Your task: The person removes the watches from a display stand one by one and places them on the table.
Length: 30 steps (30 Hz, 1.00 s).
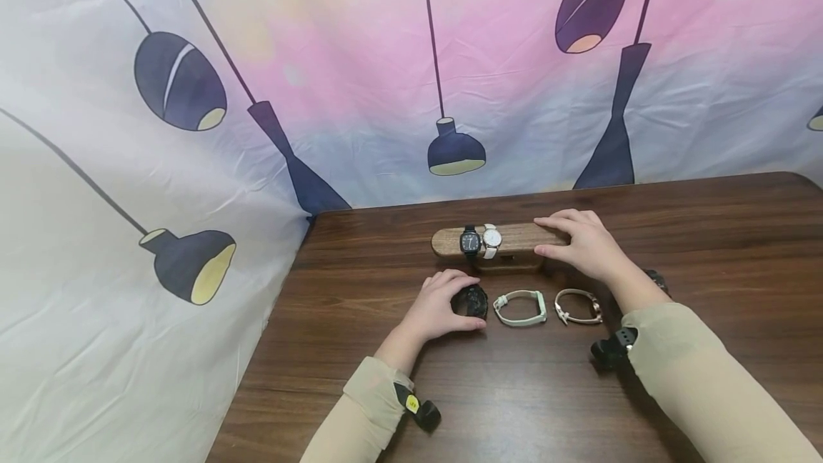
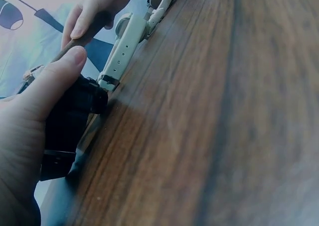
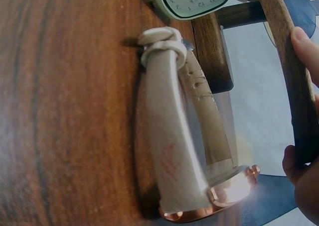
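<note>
My left hand (image 1: 437, 309) curls round a black watch (image 1: 476, 301) on the table, fingers on its far side and thumb on its near side. In the left wrist view the thumb lies along that watch's dark strap (image 2: 67, 126). At the right end of a wooden watch stand (image 1: 517, 236), my right hand (image 1: 588, 245) grips the bar between thumb and fingers. The stand bears a black square-faced watch (image 1: 470, 241) and a white-strapped round watch (image 1: 491, 238), side by side left of its middle.
A mint-green watch (image 1: 521, 308) and a white-strapped rose-gold watch (image 1: 579, 306) rest on their sides in front of the stand. Another dark watch (image 1: 657, 281) is partly hidden behind the right forearm. A printed cloth (image 1: 386, 77) hangs behind the wooden table (image 1: 534, 391).
</note>
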Motion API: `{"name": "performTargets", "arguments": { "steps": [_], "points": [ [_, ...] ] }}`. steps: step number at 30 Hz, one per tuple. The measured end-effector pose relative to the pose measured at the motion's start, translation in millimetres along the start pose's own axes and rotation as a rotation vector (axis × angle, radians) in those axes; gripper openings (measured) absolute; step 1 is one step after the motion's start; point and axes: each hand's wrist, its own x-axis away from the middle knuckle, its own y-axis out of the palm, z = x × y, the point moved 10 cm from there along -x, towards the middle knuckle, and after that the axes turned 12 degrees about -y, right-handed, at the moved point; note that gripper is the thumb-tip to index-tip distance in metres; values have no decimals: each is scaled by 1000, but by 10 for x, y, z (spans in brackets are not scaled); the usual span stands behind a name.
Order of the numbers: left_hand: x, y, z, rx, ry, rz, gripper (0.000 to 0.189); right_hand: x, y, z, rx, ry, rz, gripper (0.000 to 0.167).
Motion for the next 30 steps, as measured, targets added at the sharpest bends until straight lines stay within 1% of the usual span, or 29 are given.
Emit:
{"name": "performTargets", "arguments": {
  "steps": [10,14,20,25,30],
  "points": [
    [19,-47,62,-70,-11,5,67,-1,8,0,-2,-2,-2,61],
    [30,-59,70,-61,-29,8,66,-3,-9,-2,2,2,1,60],
    [51,-72,69,-38,-30,16,65,-6,-11,-23,3,-6,-3,61],
    [59,-98,56,9,-43,32,64,-4,-5,-26,3,-9,-1,60],
    [65,-130,29,120,-45,57,58,-6,-7,-24,6,-10,2,60]
  ]
}}
